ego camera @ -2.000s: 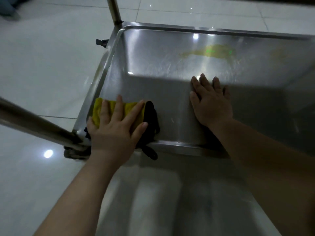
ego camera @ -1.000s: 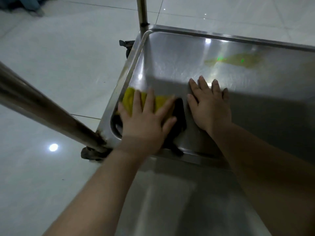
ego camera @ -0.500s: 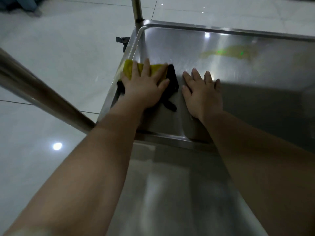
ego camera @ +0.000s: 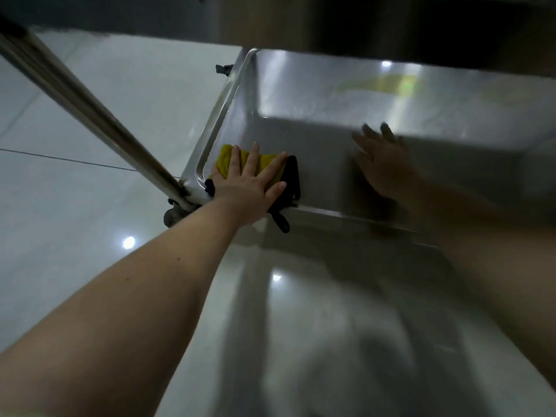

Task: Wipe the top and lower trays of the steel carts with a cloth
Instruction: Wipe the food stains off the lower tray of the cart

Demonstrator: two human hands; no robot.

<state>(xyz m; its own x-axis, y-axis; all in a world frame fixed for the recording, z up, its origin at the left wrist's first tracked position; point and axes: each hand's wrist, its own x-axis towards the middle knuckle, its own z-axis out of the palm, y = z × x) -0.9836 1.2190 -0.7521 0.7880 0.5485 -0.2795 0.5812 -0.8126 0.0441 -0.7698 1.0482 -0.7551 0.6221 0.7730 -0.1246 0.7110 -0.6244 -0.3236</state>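
By the corner post (ego camera: 90, 115), the left hand (ego camera: 246, 188) is pressing splayed fingers (ego camera: 252, 159) on the crosswise cloth (ego camera: 224, 156). The right hand (ego camera: 385, 167) is lying flat, blurred, on the tray (ego camera: 316, 145).

dim greyish light is filling the frame; lamp spots are glinting on the floor (ego camera: 90, 221) at lower left and the steel tray (ego camera: 301, 85) at upper right; the bottom is blurring.

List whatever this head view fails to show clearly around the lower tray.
Head view only:
- cloth: mostly covered by the left hand; its fold is hidden.
- right hand: motion-blurred and shadowed; contact with the lower tray is unclear.
- yellowish patch: stain or reflection, glare prevents telling.
- tray's right end: cut off by the frame edge.
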